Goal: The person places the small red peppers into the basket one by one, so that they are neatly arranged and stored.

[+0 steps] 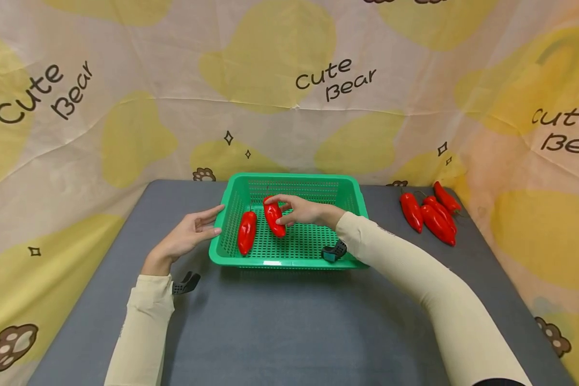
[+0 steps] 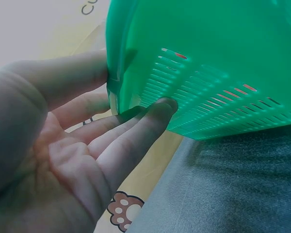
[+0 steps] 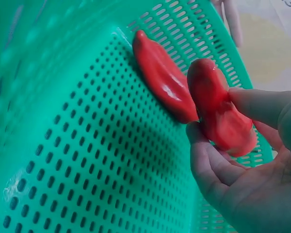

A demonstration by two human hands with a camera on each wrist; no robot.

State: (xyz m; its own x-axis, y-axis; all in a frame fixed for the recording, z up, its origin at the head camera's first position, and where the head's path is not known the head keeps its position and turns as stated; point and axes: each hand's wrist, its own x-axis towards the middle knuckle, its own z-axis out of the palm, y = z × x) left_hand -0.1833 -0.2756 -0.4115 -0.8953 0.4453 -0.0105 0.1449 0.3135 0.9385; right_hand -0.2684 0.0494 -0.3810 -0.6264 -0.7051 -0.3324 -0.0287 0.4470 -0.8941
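A green perforated basket stands on the grey table. Inside it at the left lies one red pepper; the right wrist view shows this pepper along the basket wall. My right hand is over the basket and pinches a second red pepper between thumb and fingers; in the right wrist view the held pepper is close beside the first. At the basket's left wall, my left hand has its fingers extended, and in the left wrist view its fingertips touch the outer side.
Several red peppers lie in a group on the table to the right of the basket. A patterned cloth hangs behind and at both sides of the table.
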